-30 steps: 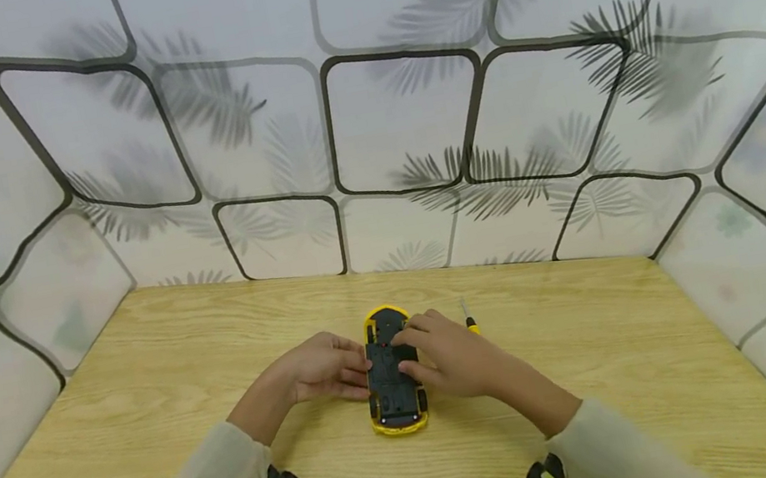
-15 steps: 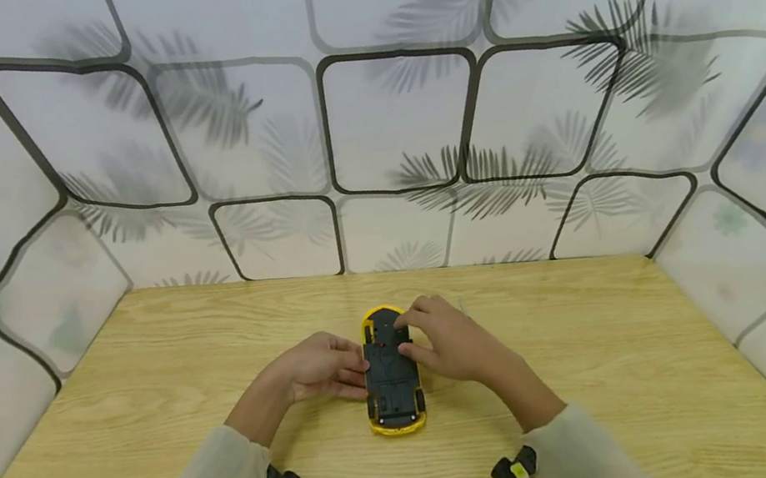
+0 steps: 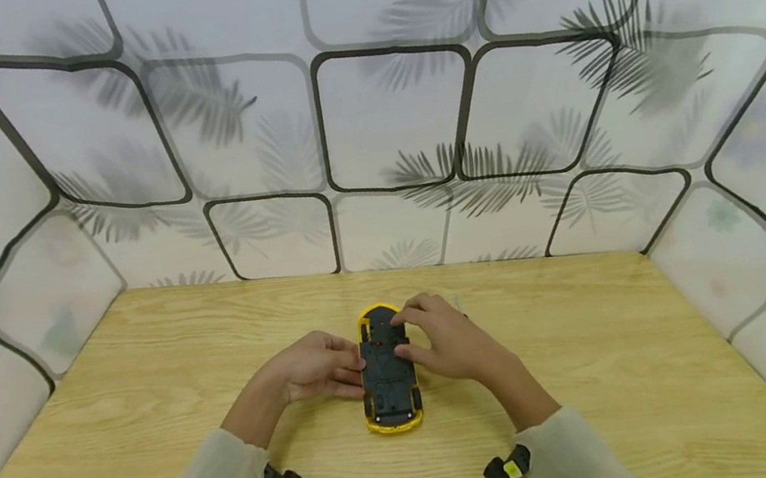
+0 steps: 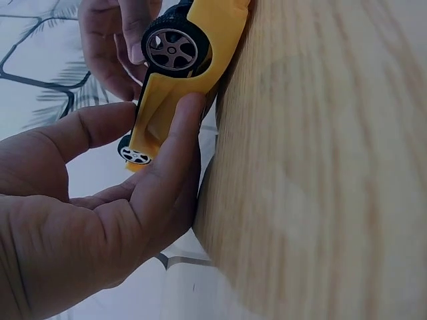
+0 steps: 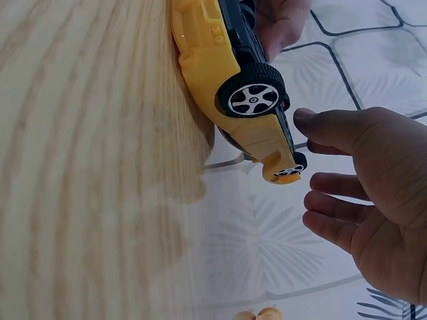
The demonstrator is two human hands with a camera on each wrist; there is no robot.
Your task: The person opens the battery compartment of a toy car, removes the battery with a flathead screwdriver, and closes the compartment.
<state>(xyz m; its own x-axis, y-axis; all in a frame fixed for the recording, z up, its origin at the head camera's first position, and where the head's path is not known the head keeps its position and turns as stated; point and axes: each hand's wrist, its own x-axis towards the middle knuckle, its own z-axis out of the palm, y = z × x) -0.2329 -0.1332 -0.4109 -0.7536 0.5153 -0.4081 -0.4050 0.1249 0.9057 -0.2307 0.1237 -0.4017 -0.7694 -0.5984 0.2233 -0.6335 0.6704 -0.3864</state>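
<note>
A yellow toy car (image 3: 388,373) lies upside down on the wooden table, its black underside facing up. My left hand (image 3: 321,368) grips the car's left side. In the left wrist view the thumb is at the edge of the underside, and a finger (image 4: 187,123) lies along the yellow body between the wheels. My right hand (image 3: 449,342) hovers at the car's right side near its far end, thumb and fingers loosely bent over the underside. The right wrist view has its thumb (image 5: 327,127) close to the underside, with the other fingers apart from the car.
Just beyond the right hand, the thin shaft of a screwdriver (image 3: 460,306) shows; its handle is hidden behind the hand. A patterned wall covering (image 3: 396,228) rises along the table's (image 3: 170,376) far edge. Small black cameras sit at both wrists.
My right hand has moved slightly away from me along the car, its forearm swinging left, and now covers the screwdriver's handle. The left hand keeps its grip on the toy car.
</note>
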